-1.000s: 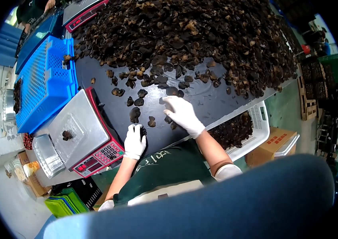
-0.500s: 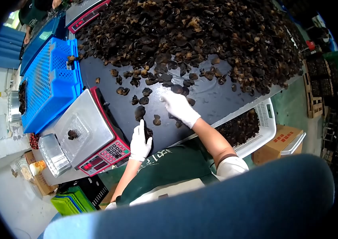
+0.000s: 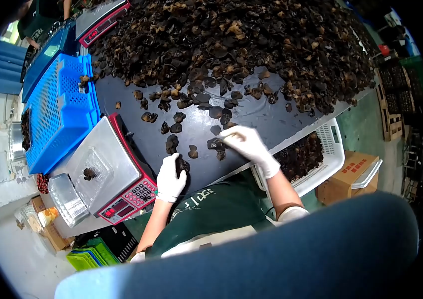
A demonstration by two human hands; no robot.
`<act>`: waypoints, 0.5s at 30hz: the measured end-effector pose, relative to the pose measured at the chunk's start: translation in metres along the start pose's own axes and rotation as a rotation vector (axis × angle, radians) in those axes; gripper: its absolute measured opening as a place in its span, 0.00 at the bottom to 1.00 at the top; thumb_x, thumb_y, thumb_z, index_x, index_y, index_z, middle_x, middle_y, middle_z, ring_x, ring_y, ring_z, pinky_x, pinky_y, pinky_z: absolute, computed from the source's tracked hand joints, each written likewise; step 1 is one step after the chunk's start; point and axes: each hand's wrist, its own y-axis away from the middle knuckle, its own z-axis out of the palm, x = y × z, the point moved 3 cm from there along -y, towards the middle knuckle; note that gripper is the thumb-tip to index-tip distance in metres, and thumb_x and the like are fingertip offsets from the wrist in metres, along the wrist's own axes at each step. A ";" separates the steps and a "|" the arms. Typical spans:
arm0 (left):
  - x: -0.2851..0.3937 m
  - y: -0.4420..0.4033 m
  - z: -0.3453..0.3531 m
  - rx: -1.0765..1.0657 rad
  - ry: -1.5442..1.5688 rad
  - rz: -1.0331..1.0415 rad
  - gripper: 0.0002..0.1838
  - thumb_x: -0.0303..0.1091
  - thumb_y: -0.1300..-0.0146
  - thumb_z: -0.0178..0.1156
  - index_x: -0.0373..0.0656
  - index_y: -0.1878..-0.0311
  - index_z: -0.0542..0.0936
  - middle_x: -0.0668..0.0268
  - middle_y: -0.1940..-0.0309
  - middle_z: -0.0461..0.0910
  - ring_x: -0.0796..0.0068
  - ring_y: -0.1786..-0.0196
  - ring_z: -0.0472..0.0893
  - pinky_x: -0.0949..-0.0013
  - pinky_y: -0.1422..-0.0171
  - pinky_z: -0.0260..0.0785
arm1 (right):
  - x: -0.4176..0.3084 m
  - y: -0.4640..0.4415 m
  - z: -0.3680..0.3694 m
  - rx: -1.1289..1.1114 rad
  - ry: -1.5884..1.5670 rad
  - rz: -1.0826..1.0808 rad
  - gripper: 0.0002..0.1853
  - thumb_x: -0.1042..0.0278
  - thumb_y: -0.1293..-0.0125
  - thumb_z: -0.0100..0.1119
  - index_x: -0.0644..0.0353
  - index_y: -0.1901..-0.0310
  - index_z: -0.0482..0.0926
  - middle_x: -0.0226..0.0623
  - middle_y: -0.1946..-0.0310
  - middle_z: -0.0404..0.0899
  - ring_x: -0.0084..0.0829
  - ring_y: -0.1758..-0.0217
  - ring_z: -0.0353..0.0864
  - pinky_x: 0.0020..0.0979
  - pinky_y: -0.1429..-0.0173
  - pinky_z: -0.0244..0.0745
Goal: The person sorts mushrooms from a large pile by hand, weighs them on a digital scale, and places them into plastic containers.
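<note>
My left hand, in a white glove, is curled round a dark mushroom piece close to the front of the dark tabletop. Further right, my gloved right hand has its fingertips pinched together beside another dark piece; whether they grip it is hard to make out. Several loose pieces lie between and beyond the hands, in front of a large heap of dark mushrooms. On the scale to the left stands a clear tray with a small piece in it.
A blue crate leans beyond the scale, with a second scale behind it. Empty clear trays lie at left. A white basket of mushrooms and a cardboard box are at right. A co-worker's arm shows top left.
My right hand has moved right and nearer to me, its fingers now drawn together. My left hand has shifted slightly, its fingers now curled instead of stretched out.
</note>
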 end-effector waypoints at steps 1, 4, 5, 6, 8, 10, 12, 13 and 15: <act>0.000 0.000 0.003 -0.056 -0.014 0.032 0.29 0.29 0.48 0.62 0.39 0.39 0.72 0.51 0.49 0.75 0.49 0.47 0.78 0.57 0.42 0.72 | -0.004 -0.001 0.023 -0.047 0.009 -0.046 0.09 0.69 0.38 0.68 0.61 0.57 0.86 0.28 0.66 0.84 0.13 0.66 0.77 0.18 0.59 0.73; -0.002 0.007 0.024 -0.178 -0.104 0.053 0.29 0.30 0.49 0.63 0.42 0.40 0.72 0.52 0.51 0.74 0.52 0.52 0.79 0.57 0.49 0.75 | 0.015 -0.018 0.084 -0.116 0.174 -0.305 0.12 0.73 0.36 0.62 0.58 0.50 0.83 0.34 0.61 0.82 0.26 0.64 0.81 0.26 0.59 0.77; 0.002 0.009 0.026 -0.199 -0.152 0.039 0.29 0.30 0.50 0.64 0.42 0.41 0.72 0.53 0.50 0.72 0.53 0.53 0.79 0.57 0.51 0.75 | 0.007 -0.028 0.099 -0.075 0.272 -0.466 0.15 0.73 0.38 0.62 0.56 0.49 0.81 0.38 0.54 0.82 0.36 0.55 0.82 0.34 0.51 0.78; 0.000 0.011 0.032 -0.207 -0.192 0.020 0.29 0.31 0.51 0.65 0.42 0.42 0.72 0.52 0.48 0.72 0.52 0.52 0.79 0.57 0.51 0.75 | 0.010 -0.038 0.115 0.008 0.357 -0.669 0.18 0.71 0.40 0.63 0.55 0.47 0.80 0.39 0.50 0.80 0.40 0.50 0.80 0.39 0.45 0.77; -0.003 0.015 0.036 -0.206 -0.236 -0.014 0.28 0.31 0.50 0.65 0.43 0.43 0.73 0.52 0.48 0.71 0.51 0.50 0.78 0.56 0.51 0.75 | 0.007 -0.053 0.140 -0.052 0.585 -0.659 0.17 0.70 0.41 0.63 0.54 0.49 0.80 0.38 0.48 0.79 0.40 0.50 0.79 0.40 0.43 0.75; -0.003 0.016 0.034 -0.201 -0.189 0.011 0.27 0.32 0.50 0.66 0.44 0.43 0.73 0.52 0.48 0.71 0.51 0.50 0.78 0.56 0.51 0.75 | 0.016 -0.065 0.146 -0.177 0.599 -0.568 0.16 0.70 0.42 0.63 0.55 0.51 0.80 0.38 0.49 0.79 0.41 0.51 0.78 0.40 0.44 0.75; -0.003 0.016 0.031 -0.179 -0.121 0.044 0.26 0.33 0.49 0.66 0.44 0.45 0.73 0.53 0.47 0.71 0.50 0.50 0.78 0.56 0.49 0.75 | 0.030 -0.074 0.148 -0.248 0.530 -0.520 0.12 0.69 0.41 0.65 0.56 0.55 0.80 0.37 0.54 0.80 0.39 0.53 0.81 0.37 0.49 0.77; -0.004 0.017 0.030 -0.174 -0.111 0.031 0.25 0.32 0.49 0.66 0.44 0.46 0.73 0.53 0.47 0.71 0.51 0.50 0.78 0.56 0.49 0.74 | 0.026 -0.073 0.135 -0.253 0.322 -0.437 0.12 0.69 0.41 0.66 0.57 0.56 0.80 0.35 0.56 0.81 0.34 0.55 0.82 0.34 0.51 0.78; -0.007 0.018 0.031 -0.163 -0.094 0.009 0.24 0.32 0.49 0.66 0.44 0.47 0.73 0.54 0.48 0.71 0.51 0.50 0.78 0.56 0.49 0.74 | 0.012 -0.060 0.094 -0.259 -0.099 -0.168 0.10 0.70 0.40 0.68 0.59 0.58 0.80 0.33 0.60 0.83 0.26 0.57 0.82 0.30 0.54 0.78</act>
